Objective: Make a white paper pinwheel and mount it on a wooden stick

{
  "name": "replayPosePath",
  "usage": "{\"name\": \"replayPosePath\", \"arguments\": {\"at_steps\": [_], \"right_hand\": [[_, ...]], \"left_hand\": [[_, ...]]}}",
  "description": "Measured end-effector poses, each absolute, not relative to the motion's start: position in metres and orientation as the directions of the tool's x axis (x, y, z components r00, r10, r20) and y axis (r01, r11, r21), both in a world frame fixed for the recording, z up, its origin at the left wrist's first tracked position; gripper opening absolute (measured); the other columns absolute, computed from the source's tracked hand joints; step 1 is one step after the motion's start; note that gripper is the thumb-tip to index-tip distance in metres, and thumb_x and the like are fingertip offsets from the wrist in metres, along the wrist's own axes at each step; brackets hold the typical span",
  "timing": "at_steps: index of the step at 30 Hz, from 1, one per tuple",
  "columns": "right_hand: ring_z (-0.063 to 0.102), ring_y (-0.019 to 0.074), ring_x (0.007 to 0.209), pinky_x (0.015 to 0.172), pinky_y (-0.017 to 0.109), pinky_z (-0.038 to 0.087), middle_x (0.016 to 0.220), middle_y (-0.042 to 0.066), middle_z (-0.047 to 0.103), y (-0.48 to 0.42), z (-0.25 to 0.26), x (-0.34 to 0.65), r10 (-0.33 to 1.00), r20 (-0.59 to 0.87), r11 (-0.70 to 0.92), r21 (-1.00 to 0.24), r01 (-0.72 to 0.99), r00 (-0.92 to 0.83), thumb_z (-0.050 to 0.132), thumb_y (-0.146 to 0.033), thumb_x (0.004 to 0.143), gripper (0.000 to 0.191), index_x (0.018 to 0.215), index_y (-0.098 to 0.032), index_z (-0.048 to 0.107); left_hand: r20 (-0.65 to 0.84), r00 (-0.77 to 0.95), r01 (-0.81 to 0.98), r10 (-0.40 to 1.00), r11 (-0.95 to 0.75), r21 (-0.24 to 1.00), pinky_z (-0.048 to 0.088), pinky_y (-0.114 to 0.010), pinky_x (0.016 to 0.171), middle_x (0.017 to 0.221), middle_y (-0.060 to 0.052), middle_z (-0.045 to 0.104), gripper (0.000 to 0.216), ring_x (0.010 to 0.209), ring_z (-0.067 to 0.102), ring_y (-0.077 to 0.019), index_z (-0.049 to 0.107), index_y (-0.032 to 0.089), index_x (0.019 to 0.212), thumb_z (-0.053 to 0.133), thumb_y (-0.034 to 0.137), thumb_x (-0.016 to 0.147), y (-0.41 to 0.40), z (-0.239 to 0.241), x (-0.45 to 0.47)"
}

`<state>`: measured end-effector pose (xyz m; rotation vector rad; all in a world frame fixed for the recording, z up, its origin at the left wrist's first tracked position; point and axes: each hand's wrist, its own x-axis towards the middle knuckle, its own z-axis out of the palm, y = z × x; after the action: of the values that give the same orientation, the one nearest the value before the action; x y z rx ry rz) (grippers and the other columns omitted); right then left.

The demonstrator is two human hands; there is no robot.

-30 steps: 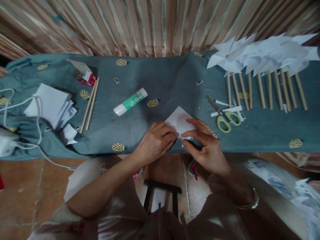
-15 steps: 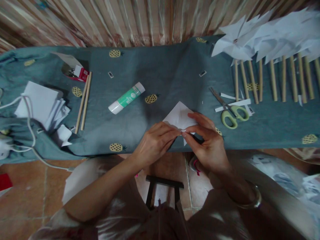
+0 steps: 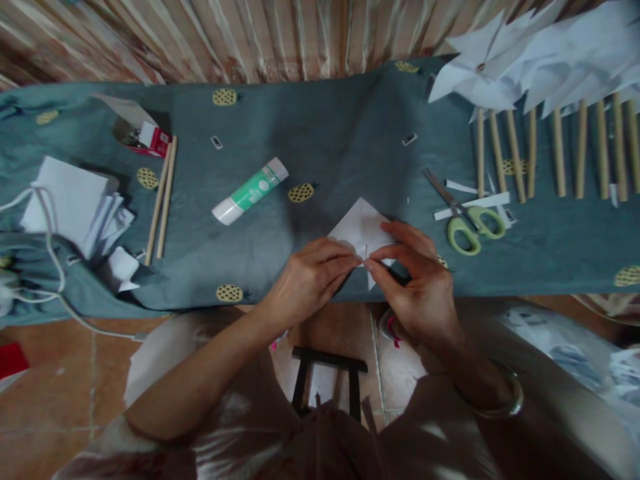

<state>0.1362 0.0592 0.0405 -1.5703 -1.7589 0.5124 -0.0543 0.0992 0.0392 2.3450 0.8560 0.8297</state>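
A small folded sheet of white paper [image 3: 361,223] lies at the table's near edge, one corner pointing away from me and a narrow tip hanging below my fingers. My left hand [image 3: 315,277] pinches its near left side between thumb and fingers. From the other side, my right hand [image 3: 417,277] pinches the paper with thumb and index finger, its other fingers raised over the right corner. A thin upright line shows between the fingertips; whether it is a crease or a separate piece I cannot tell. Part of the paper is hidden under both hands.
Left of the paper lies a glue stick [image 3: 251,190]. Green-handled scissors [image 3: 465,227] rest on paper strips at right, below several paper pinwheels [image 3: 483,67] on sticks. At left are two wooden sticks [image 3: 166,197], an open red box [image 3: 159,140], a paper stack [image 3: 67,200] and a white cable [image 3: 60,260].
My fingertips have shifted slightly on the paper, and a thin upright line now shows between them. The whole view has moved a little.
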Motion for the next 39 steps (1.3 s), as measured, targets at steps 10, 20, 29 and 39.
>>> {"name": "replayPosePath", "arguments": {"at_steps": [10, 20, 29, 39], "right_hand": [[0.055, 0.0324, 0.126, 0.104, 0.055, 0.047, 0.125, 0.012, 0.066, 0.059, 0.041, 0.134, 0.968, 0.25, 0.182, -0.695, 0.695, -0.003, 0.065, -0.023, 0.085, 0.004, 0.082, -0.022, 0.068], [0.055, 0.0303, 0.125, 0.105, 0.055, 0.047, 0.125, 0.013, 0.065, 0.058, 0.037, 0.135, 0.95, 0.31, 0.246, -0.659, 0.711, -0.042, 0.062, -0.02, 0.087, 0.011, 0.096, -0.022, 0.069], [0.05, 0.0306, 0.13, 0.107, 0.055, 0.045, 0.132, 0.012, 0.061, 0.057, 0.032, 0.134, 0.915, 0.38, 0.345, -0.569, 0.747, -0.133, 0.051, -0.011, 0.09, 0.027, 0.108, -0.021, 0.069], [0.043, 0.0298, 0.137, 0.107, 0.057, 0.044, 0.138, 0.006, 0.056, 0.055, 0.03, 0.131, 0.92, 0.344, 0.361, -0.558, 0.748, -0.187, 0.045, -0.008, 0.09, 0.038, 0.117, -0.028, 0.062]], "left_hand": [[0.337, 0.618, 0.389, 0.71, -0.65, 0.653, 0.057, -0.029, 0.081, 0.096, -0.009, 0.071, 0.017, 0.09, 0.067, -0.0155, 0.07, 0.014, 0.101, 0.055, 0.016, 0.093, 0.101, 0.039, -0.054], [0.333, 0.629, 0.398, 0.702, -0.659, 0.638, 0.057, -0.027, 0.077, 0.094, -0.008, 0.07, 0.017, 0.087, 0.067, -0.0147, 0.07, 0.013, 0.101, 0.054, 0.017, 0.094, 0.102, 0.04, -0.053], [0.339, 0.632, 0.391, 0.697, -0.665, 0.637, 0.057, -0.026, 0.078, 0.095, -0.008, 0.071, 0.017, 0.088, 0.067, -0.0145, 0.07, 0.013, 0.097, 0.054, 0.016, 0.093, 0.103, 0.04, -0.053], [0.311, 0.633, 0.408, 0.709, -0.647, 0.644, 0.057, -0.029, 0.081, 0.098, -0.009, 0.07, 0.017, 0.091, 0.067, -0.0155, 0.069, 0.014, 0.1, 0.054, 0.016, 0.093, 0.102, 0.041, -0.053]]}}
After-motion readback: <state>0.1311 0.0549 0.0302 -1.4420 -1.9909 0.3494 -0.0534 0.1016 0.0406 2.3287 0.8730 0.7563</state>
